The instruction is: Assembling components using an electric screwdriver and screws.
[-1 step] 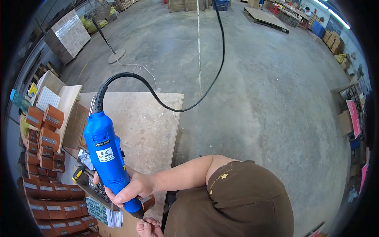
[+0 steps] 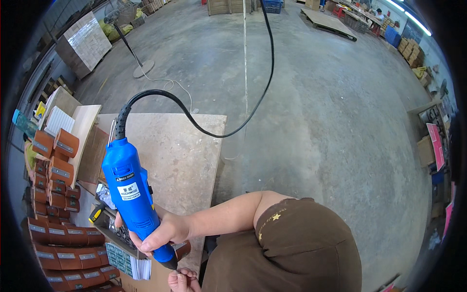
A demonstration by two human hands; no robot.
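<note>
My right hand [image 2: 163,233] is wrapped around the lower body of a blue electric screwdriver [image 2: 129,187]. The tool is tilted with its tip pointing down toward me. Its black cable [image 2: 221,134] loops up from the top and rises out of view. My left hand [image 2: 182,280] shows only at the lower edge, just below the tool's tip, with fingers curled; what it holds is hidden. A small brown cylinder [image 2: 184,248] lies beside the tip. Both hands are over the near edge of a wooden board table [image 2: 180,155].
Brown cylindrical boxes with grey labels [image 2: 53,175] are stacked along the left and lower left. A yellow-handled tool [image 2: 97,212] and printed sheets [image 2: 127,263] lie by the table's near corner. On the concrete floor stand a fan base [image 2: 142,67] and a wrapped pallet [image 2: 83,43].
</note>
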